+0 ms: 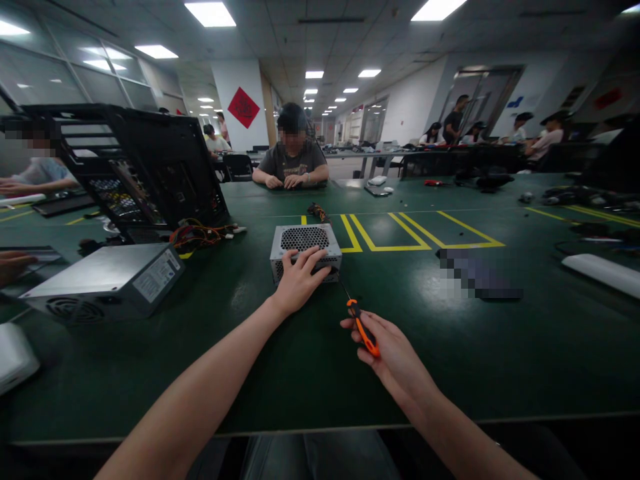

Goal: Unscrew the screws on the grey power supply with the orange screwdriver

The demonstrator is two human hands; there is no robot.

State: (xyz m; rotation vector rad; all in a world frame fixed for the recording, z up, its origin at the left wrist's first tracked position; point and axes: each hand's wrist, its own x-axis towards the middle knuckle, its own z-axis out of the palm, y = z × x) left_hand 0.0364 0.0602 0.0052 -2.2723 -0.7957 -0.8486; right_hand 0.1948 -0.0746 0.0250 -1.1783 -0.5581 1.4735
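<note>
A small grey metal power supply box [306, 239] with a honeycomb vent on top stands on the green table. My left hand [300, 283] rests on its top and front edge, fingers spread. In my right hand [385, 347] is a screwdriver [364, 331] with an orange and black handle, its shaft pointing up and left to the box's front right corner. Whether the tip touches the box cannot be made out. Behind the box lies a bundle of cables [318, 213].
Left, a larger silver power supply [107, 273] sits before a black computer case [150, 167] and coloured wires [200, 233]. A blurred dark object [480, 277] and a white bar [607, 273] lie right. A person [293, 157] sits across the green table [280, 387].
</note>
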